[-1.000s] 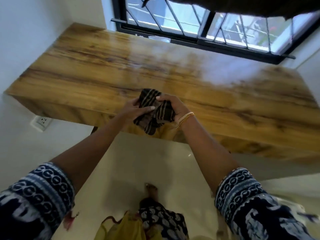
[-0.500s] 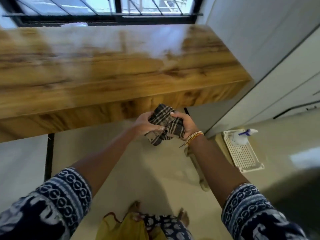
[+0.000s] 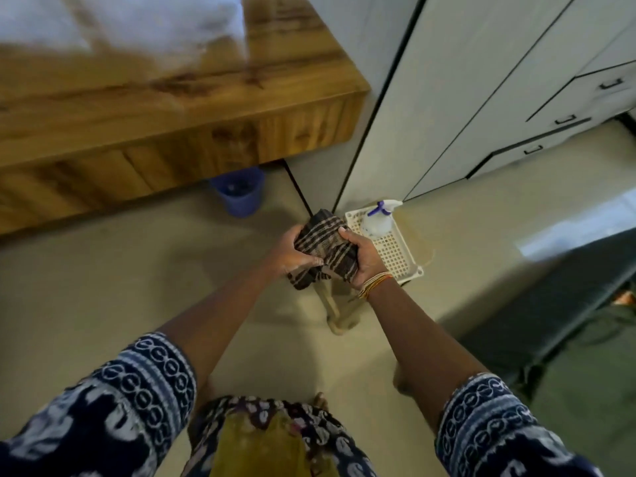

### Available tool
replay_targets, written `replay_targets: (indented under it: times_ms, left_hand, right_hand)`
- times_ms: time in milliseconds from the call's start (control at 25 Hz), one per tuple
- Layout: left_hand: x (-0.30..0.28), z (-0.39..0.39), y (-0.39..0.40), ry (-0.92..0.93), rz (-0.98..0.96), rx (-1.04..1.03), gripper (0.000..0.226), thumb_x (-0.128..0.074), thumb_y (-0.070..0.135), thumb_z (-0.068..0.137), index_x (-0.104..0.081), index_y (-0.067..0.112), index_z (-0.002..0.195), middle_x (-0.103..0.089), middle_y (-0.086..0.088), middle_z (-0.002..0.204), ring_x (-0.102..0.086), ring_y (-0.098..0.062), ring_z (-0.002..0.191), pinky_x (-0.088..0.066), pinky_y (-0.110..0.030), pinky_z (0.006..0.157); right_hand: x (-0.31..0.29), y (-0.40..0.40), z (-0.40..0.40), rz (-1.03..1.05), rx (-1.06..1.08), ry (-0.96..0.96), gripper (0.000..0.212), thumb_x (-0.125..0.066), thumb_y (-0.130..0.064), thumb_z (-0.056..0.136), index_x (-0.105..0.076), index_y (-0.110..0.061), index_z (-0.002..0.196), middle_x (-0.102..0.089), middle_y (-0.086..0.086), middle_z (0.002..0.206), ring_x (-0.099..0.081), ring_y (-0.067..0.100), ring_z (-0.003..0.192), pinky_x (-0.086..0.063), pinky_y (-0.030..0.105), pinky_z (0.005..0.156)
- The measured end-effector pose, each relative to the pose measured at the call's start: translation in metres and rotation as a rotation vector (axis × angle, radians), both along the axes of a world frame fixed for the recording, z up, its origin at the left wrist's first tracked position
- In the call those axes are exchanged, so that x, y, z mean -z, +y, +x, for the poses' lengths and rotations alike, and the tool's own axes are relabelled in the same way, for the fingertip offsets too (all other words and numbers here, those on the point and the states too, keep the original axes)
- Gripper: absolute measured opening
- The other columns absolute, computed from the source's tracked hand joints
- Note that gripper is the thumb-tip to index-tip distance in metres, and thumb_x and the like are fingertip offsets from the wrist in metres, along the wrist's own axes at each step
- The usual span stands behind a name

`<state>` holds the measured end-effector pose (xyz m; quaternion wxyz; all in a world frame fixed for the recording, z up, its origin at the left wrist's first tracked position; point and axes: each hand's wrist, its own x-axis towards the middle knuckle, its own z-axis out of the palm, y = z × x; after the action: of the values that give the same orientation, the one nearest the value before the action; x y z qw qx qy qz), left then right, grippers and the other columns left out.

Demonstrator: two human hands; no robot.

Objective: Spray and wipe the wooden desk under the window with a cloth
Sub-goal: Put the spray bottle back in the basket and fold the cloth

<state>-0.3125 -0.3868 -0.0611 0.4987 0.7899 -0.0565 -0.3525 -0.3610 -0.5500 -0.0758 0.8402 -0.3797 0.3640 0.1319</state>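
Two hands grip one cloth [image 3: 323, 247], a dark bundle with pale stripes, above the floor and clear of the wooden desk [image 3: 144, 98] at ten o'clock; the left hand [image 3: 292, 254] curls round its left side, the right hand [image 3: 361, 259] clamps fingers over its right side; the bundle's long axis runs from twelve o'clock down toward six. One spray bottle [image 3: 377, 220] lies in one white basket [image 3: 401, 256] at two o'clock of the hands; one blue bucket [image 3: 239, 194] sits under the desk edge.
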Motion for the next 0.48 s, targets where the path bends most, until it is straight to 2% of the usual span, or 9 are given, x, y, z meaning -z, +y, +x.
replay_targets:
  times_ms: [80, 120, 200, 280, 400, 480]
  left_hand:
    - [0.007, -0.01, -0.036, 0.004, 0.031, -0.009, 0.077, -0.083, 0.008, 0.072, -0.044, 0.007, 0.138, -0.052, -0.001, 0.117, -0.052, -0.016, 0.112, -0.042, -0.027, 0.091]
    - [0.013, -0.013, -0.054, 0.014, 0.051, 0.0, 0.075, -0.084, 0.01, 0.071, -0.047, 0.007, 0.135, -0.054, -0.002, 0.117, -0.053, -0.016, 0.11, -0.043, -0.027, 0.09]
    - [0.025, -0.014, -0.084, 0.029, 0.08, 0.01, 0.081, -0.088, 0.02, 0.065, -0.049, 0.008, 0.134, -0.057, -0.003, 0.121, -0.054, -0.018, 0.112, -0.045, -0.03, 0.095]
    - [0.038, -0.01, -0.11, 0.054, 0.087, 0.024, 0.089, -0.09, 0.03, 0.059, -0.049, 0.009, 0.135, -0.058, -0.005, 0.124, -0.055, -0.019, 0.114, -0.047, -0.032, 0.095]
    - [0.059, 0.005, -0.15, 0.125, 0.063, 0.068, 0.072, -0.083, 0.012, 0.072, -0.049, 0.007, 0.135, -0.058, -0.004, 0.119, -0.053, -0.016, 0.108, -0.042, -0.026, 0.085]
    - [0.076, 0.016, -0.171, 0.148, 0.08, 0.099, 0.073, -0.082, 0.011, 0.074, -0.046, 0.008, 0.138, -0.057, -0.008, 0.128, -0.054, -0.022, 0.118, -0.043, -0.027, 0.088]
  right_hand:
    - [0.011, -0.037, -0.013, 0.0, 0.038, 0.01, 0.023, -0.057, -0.019, 0.096, -0.064, -0.005, 0.112, -0.074, 0.016, 0.098, -0.073, 0.03, 0.083, -0.061, 0.042, 0.066]
    - [0.016, -0.054, -0.018, -0.011, 0.049, 0.02, 0.026, -0.059, -0.02, 0.094, -0.063, -0.005, 0.115, -0.073, 0.017, 0.103, -0.072, 0.032, 0.089, -0.061, 0.044, 0.07]
    - [0.032, -0.082, -0.023, -0.057, 0.064, 0.073, 0.043, -0.066, -0.025, 0.09, -0.058, -0.007, 0.128, -0.068, 0.02, 0.12, -0.067, 0.037, 0.107, -0.059, 0.05, 0.081]
    - [0.046, -0.107, -0.021, -0.107, 0.077, 0.131, 0.055, -0.071, -0.029, 0.086, -0.054, -0.009, 0.134, -0.063, 0.022, 0.128, -0.062, 0.04, 0.116, -0.056, 0.055, 0.087]
    - [0.069, -0.141, -0.011, -0.131, 0.161, 0.212, 0.062, -0.076, -0.037, 0.081, -0.056, -0.009, 0.132, -0.065, 0.021, 0.126, -0.063, 0.04, 0.115, -0.051, 0.06, 0.092]
    - [0.082, -0.157, -0.002, -0.137, 0.205, 0.27, 0.062, -0.075, -0.04, 0.077, -0.059, -0.009, 0.129, -0.066, 0.02, 0.123, -0.064, 0.039, 0.112, -0.053, 0.058, 0.091]
